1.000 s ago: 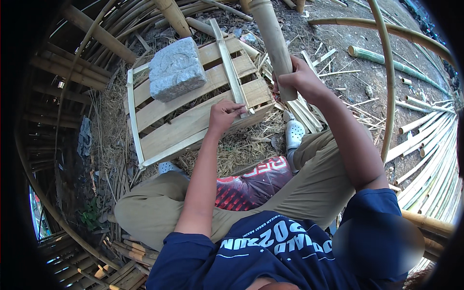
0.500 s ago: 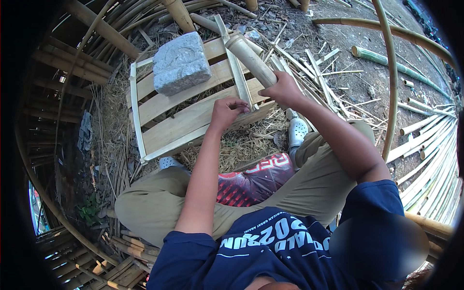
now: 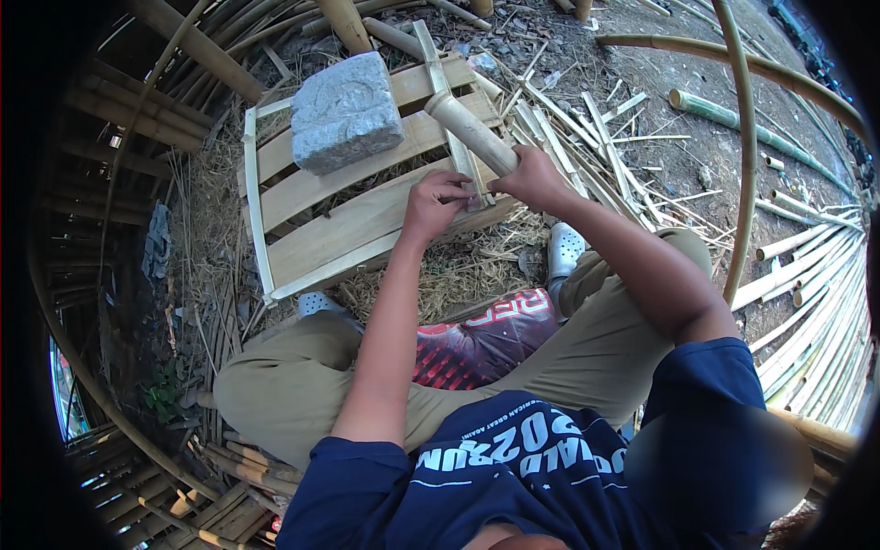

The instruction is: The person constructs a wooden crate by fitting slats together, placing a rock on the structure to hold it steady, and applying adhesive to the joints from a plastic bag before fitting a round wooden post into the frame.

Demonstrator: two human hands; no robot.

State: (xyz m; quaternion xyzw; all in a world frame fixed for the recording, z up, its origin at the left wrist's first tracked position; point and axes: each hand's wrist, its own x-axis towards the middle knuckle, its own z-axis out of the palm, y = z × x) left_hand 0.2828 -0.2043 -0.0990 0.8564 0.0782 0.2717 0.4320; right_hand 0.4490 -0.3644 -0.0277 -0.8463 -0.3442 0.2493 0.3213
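My right hand [image 3: 537, 183] is wrapped round the near end of a thick bamboo piece [image 3: 467, 128], whose far end slants over a cross strip of the slatted bamboo panel [image 3: 335, 227]. My left hand [image 3: 434, 207] is at the panel's near right corner, thumb and fingertips pinched together at the end of that cross strip [image 3: 431, 57]. Whatever those fingertips hold, if anything, is too small to make out. A rough grey stone block [image 3: 345, 112] rests on the panel's far left part.
Split bamboo strips [image 3: 605, 147] lie scattered to the right of the panel, with stacked bamboo lengths [image 3: 825, 312] farther right. A curved bamboo pole [image 3: 744, 156] rises at the right. Straw [image 3: 477, 261] covers the ground between my feet; bamboo poles [image 3: 197, 50] stand at the left.
The bamboo piece's far end has come down toward me, nearer the cross strip. My left hand has moved slightly away from me, and its fingertips are now at the strip's end.
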